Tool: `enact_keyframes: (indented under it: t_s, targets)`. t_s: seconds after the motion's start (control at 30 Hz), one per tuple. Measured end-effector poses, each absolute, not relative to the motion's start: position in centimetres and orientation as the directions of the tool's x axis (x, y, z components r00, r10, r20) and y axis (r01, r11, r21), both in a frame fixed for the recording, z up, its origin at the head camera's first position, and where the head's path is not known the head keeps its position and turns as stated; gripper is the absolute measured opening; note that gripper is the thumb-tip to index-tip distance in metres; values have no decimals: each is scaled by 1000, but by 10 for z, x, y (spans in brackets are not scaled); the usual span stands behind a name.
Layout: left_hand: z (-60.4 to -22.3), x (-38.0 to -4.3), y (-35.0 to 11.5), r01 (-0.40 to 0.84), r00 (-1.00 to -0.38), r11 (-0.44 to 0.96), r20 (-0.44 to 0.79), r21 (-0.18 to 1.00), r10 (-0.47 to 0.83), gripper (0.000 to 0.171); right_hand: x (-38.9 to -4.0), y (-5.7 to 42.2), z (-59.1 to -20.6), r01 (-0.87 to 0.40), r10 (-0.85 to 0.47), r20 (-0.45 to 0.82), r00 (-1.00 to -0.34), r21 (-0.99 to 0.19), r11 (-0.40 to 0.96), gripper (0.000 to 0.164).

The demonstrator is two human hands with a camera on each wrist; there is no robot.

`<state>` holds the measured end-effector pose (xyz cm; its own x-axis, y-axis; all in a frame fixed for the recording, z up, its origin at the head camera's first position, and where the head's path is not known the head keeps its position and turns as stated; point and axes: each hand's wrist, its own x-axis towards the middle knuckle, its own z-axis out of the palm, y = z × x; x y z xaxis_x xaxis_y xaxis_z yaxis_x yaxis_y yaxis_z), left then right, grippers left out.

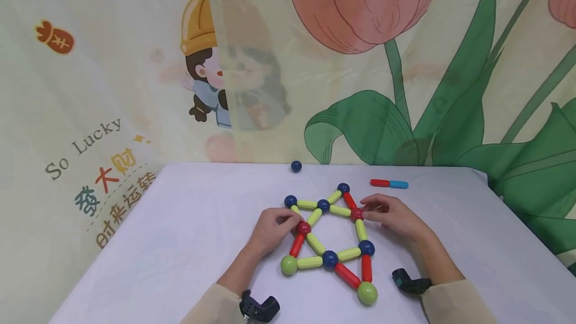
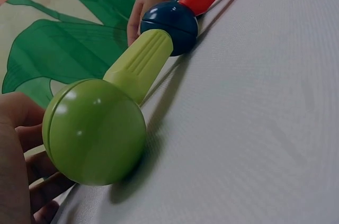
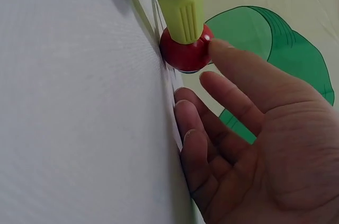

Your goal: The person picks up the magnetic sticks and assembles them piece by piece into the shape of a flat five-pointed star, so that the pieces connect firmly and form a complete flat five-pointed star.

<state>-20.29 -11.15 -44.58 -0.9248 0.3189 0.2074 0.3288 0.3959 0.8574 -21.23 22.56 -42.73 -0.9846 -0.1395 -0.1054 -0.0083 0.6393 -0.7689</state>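
Note:
A flat frame of magnetic building sticks and balls lies on the white table. My left hand (image 1: 275, 228) touches the left red ball (image 1: 304, 228) with its fingertips; the exact contact is partly hidden. Below that hand, a green ball (image 2: 98, 134) joins a yellow-green stick (image 2: 142, 65). My right hand (image 1: 396, 216) has its thumb against the other red ball (image 3: 186, 52), the remaining fingers loosely bent and apart from it. Dark blue balls (image 1: 330, 259) and red sticks (image 1: 348, 275) form other parts of the frame. A second green ball (image 1: 367, 293) is its nearest corner.
A loose dark blue ball (image 1: 296, 166) sits at the table's far edge. Right of it lie a red stick (image 1: 380, 183) and a blue stick (image 1: 399, 184), end to end. Behind the white table (image 1: 189, 204) hangs a printed curtain (image 1: 265, 4) with tulips.

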Motion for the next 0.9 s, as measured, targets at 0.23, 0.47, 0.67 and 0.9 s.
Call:
enact_keyframes:
  t_s: [0.23, 0.47, 0.67, 0.9]
  targets:
    - [-445, -203, -110, 332, -923, 394, 209, 857, 323, 23, -212, 225, -427, -21, -139, -93, -986, -755, 655, 52]
    - [-446, -202, -109, 365, -908, 378, 237, 851, 344, 26, -214, 222, -429, -31, -122, -75, -990, -721, 693, 48]
    - [-447, -200, -106, 378, -916, 415, 269, 827, 299, 23, -217, 222, -431, -43, -121, -57, -991, -719, 694, 43]
    - [-443, -200, -100, 403, -906, 479, 413, 780, 91, 19, -217, 222, -432, -47, -122, -51, -991, -725, 688, 40]
